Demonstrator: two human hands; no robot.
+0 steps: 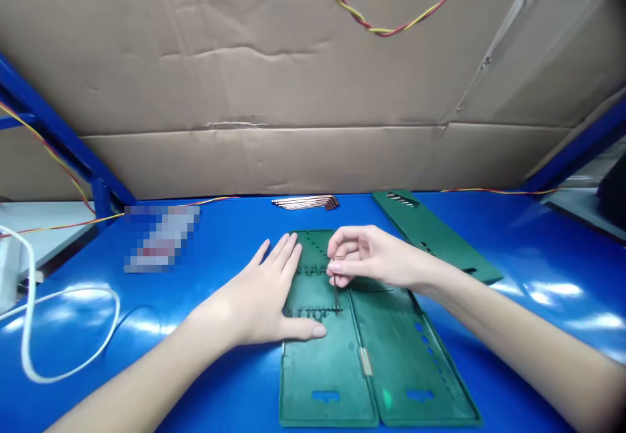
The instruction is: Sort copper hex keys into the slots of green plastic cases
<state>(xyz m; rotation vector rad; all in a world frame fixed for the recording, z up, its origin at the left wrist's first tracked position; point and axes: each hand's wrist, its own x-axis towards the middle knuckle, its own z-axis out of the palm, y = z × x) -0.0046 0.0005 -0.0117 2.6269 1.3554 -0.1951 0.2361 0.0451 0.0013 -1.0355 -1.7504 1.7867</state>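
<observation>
- The open green case (342,361) lies flat near the front edge of the blue worktop (220,250), its two halves joined by a hinge down the middle.
- My left hand (267,296) rests palm down, fingers spread, on the left edge of the case's left half; it presses flat and grips nothing, and its thumb lies along the lower row of slots.
- My right hand (364,257) hovers over the middle of the case, its thumb and fingertips pinched shut on a thin hex key (336,293), which hangs down with its tip at the lower slot row of the left half.
- A white cable (63,328) loops near the worktop's left edge.
- A second green case (435,234) lies closed, slanting toward the right, behind my right hand.
- A bundle of hex keys (308,203) lies at the back edge, against the cardboard wall (293,94).
- A twisted red-and-yellow wire (386,25) hangs across the cardboard above.
</observation>
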